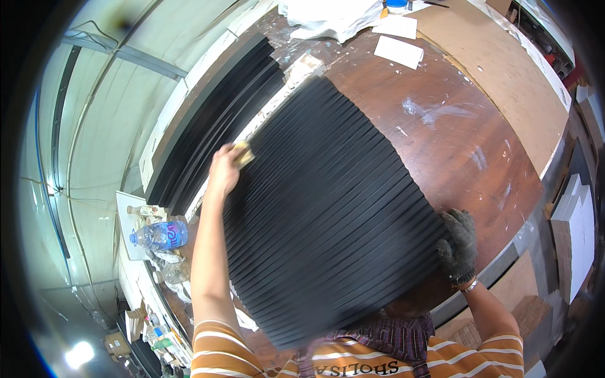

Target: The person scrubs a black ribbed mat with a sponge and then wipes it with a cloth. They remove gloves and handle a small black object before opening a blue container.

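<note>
A wide row of long black strips [321, 189], laid side by side, covers the middle of the brown table. My bare left hand [224, 169] is closed round a small yellowish sponge-like pad [244, 153] at the strips' left edge. On the opposite side, my right hand [459, 246] wears a dark grey knit glove and rests against the strips' right ends, its fingers somewhat apart. Beyond my left hand lies a second stack of black strips [214, 116], separated from the row by a pale, paint-stained bar [268, 110].
Bare brown tabletop [454, 132] extends to the right, with white smears. White sheets [399, 51] and a white cloth or bag [334, 16] lie at the far side. A clear plastic bottle [161, 235] lies left of my forearm. White boards [573, 236] stand at the right.
</note>
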Tool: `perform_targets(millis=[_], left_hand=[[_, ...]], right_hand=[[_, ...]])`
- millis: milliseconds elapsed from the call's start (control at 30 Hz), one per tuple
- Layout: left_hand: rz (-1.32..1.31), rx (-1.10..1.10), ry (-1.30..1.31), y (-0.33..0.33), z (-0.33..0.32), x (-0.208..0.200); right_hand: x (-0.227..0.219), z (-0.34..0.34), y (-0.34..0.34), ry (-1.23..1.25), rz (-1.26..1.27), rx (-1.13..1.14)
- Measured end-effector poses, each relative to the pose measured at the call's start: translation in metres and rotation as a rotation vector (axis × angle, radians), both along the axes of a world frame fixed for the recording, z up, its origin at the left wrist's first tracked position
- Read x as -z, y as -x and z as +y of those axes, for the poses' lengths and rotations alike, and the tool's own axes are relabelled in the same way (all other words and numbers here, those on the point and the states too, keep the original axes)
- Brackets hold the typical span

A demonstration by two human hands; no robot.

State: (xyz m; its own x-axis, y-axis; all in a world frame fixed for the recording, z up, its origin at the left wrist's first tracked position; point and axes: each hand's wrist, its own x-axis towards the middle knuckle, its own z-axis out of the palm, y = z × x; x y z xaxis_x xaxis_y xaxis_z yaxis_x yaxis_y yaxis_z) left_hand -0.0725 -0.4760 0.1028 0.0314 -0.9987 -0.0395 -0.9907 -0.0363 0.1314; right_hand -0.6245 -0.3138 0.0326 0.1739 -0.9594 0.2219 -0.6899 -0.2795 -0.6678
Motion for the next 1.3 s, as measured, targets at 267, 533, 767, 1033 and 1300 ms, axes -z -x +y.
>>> perform_targets(millis=[267, 533, 767, 1033, 1300], left_hand=[[-0.106, 0.105, 0.226, 0.045, -0.021, -0.009], [0.221, 0.309, 0.176, 0.223, -0.132, 0.020], [0.117, 0.239, 0.196, 0.131, -0.038, 0.019], [-0.033, -0.125, 0.172, -0.075, 0.172, 0.010], [-0.245, -0.415, 0.176, -0.115, 0.197, -0.012]], right_hand=[[0.011, 0.006, 0.002, 0.044, 0.070, 0.031], [0.010, 0.009, 0.000, 0.001, 0.099, 0.079], [0.011, 0.009, 0.000, 0.003, 0.057, 0.023], [0.016, 0.011, 0.000, -0.022, 0.025, 0.021], [0.021, 0.013, 0.002, -0.042, 0.011, 0.025]])
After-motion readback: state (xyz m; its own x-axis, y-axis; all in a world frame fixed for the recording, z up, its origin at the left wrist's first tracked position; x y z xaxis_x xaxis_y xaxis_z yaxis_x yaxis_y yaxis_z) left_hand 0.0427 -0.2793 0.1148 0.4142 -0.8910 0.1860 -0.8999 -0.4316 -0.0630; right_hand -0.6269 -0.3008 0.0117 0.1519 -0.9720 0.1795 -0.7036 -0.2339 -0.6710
